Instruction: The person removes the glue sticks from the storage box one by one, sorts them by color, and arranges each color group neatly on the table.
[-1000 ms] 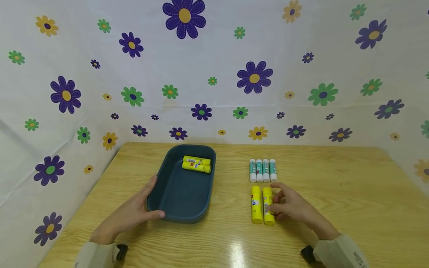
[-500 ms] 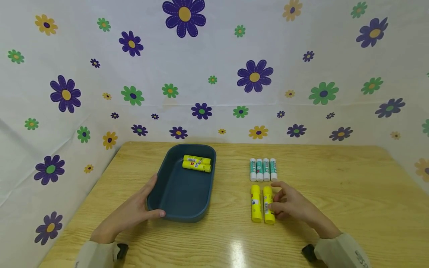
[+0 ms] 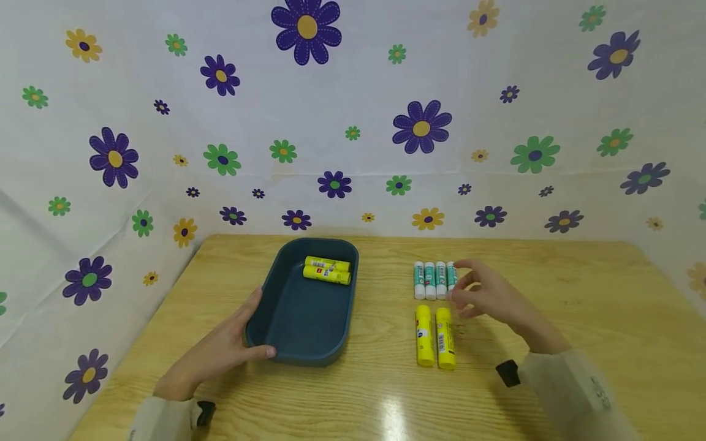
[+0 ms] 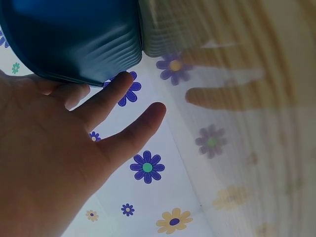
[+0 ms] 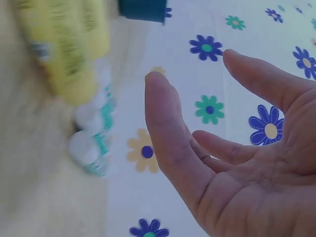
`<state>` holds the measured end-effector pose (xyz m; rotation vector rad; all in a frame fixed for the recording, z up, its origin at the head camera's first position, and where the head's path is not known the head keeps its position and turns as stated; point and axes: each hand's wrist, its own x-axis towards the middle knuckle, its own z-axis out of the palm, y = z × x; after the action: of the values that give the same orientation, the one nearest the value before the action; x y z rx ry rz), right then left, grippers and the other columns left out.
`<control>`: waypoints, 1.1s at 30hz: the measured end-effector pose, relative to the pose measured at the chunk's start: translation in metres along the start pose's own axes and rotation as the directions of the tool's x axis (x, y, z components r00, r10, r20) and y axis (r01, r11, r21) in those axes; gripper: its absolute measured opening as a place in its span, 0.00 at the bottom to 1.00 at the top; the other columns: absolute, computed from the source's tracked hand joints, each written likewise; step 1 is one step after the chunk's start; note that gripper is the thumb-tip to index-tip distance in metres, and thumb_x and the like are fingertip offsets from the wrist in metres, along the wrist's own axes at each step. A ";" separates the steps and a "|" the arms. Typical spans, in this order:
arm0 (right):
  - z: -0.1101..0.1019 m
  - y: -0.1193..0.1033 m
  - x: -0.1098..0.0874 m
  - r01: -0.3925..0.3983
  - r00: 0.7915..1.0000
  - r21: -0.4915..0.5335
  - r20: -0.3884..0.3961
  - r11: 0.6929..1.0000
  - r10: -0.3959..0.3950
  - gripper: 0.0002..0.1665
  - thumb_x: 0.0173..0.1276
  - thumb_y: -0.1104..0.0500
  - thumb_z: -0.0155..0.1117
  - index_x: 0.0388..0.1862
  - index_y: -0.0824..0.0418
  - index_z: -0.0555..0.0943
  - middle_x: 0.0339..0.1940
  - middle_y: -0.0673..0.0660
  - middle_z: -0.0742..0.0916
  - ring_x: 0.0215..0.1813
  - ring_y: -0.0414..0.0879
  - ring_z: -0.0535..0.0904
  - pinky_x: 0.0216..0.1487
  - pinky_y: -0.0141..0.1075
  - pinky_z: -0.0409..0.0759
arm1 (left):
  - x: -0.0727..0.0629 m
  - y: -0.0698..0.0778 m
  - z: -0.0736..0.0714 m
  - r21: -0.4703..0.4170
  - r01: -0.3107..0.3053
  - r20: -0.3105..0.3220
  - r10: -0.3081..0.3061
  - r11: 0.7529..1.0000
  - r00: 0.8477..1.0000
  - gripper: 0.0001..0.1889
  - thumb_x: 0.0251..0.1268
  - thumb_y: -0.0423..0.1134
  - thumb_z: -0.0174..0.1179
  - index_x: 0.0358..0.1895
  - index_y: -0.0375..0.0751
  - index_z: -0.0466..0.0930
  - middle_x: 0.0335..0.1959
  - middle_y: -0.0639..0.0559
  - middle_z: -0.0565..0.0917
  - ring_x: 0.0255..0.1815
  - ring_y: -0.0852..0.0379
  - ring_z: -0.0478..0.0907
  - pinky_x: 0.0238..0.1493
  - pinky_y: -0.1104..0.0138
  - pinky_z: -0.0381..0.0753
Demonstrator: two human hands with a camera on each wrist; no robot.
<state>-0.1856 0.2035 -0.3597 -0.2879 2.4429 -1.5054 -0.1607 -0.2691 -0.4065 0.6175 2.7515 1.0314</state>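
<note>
My left hand (image 3: 223, 352) rests at the near left corner of a dark blue tray (image 3: 300, 331). Its thumb lies on the near rim and its fingers run along the left side; the left wrist view shows some fingers (image 4: 133, 131) straight and spread. Two yellow glue sticks (image 3: 327, 269) lie in the tray's far right part. My right hand (image 3: 491, 294) hovers over the right end of a row of small green-and-white glue sticks (image 3: 430, 280), partly covering the last one. Nothing is between its fingers in the right wrist view. Two larger yellow glue sticks (image 3: 435, 338) lie side by side nearer me.
The wooden table (image 3: 380, 386) runs back to a white cloth (image 3: 364, 79) printed with flowers, which also rises along the left side. Bare wood shows between the tray and the glue sticks.
My right hand has left the right-hand large yellow glue stick and moved away from me to the small green-and-white row. The left hand and tray stay put.
</note>
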 end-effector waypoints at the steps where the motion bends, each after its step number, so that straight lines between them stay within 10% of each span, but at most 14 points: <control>1: 0.000 -0.006 0.005 0.002 1.000 0.004 0.002 1.000 -0.002 0.42 0.74 0.64 0.62 0.76 0.77 0.52 0.50 0.70 0.78 0.42 0.56 0.83 0.42 0.47 0.87 | 0.000 0.000 0.000 -0.001 0.003 0.001 -0.003 1.000 1.000 0.62 0.59 0.53 0.74 0.82 0.31 0.38 0.81 0.29 0.44 0.78 0.26 0.46 0.70 0.34 0.54; 13: 0.028 -0.051 0.066 0.015 0.996 0.162 0.087 0.987 -0.029 0.37 0.75 0.60 0.63 0.75 0.71 0.59 0.48 0.67 0.80 0.48 0.59 0.82 0.50 0.51 0.85 | -0.003 0.000 0.002 -0.024 0.022 0.010 -0.022 0.999 1.000 0.61 0.59 0.52 0.74 0.82 0.32 0.37 0.81 0.29 0.43 0.78 0.27 0.45 0.70 0.34 0.54; 23: 0.058 -0.076 0.100 0.014 0.984 0.410 0.159 0.912 -0.086 0.33 0.75 0.62 0.61 0.73 0.71 0.62 0.62 0.76 0.77 0.62 0.71 0.76 0.54 0.56 0.82 | -0.003 -0.001 0.002 -0.015 0.026 0.002 -0.026 1.000 1.000 0.61 0.60 0.53 0.73 0.81 0.31 0.37 0.81 0.29 0.44 0.78 0.27 0.45 0.70 0.34 0.54; 33: 0.084 -0.098 0.129 -0.058 0.983 0.400 0.183 0.915 -0.018 0.27 0.79 0.58 0.58 0.70 0.69 0.66 0.61 0.74 0.79 0.65 0.69 0.76 0.59 0.57 0.79 | 0.000 -0.002 0.002 -0.005 -0.006 -0.002 0.006 1.000 1.000 0.61 0.59 0.53 0.74 0.81 0.29 0.38 0.81 0.29 0.44 0.78 0.28 0.45 0.71 0.35 0.54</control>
<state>-0.2775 0.0503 -0.3228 -0.2993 1.9304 -1.8373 -0.1606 -0.2693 -0.4093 0.6250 2.7493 1.0404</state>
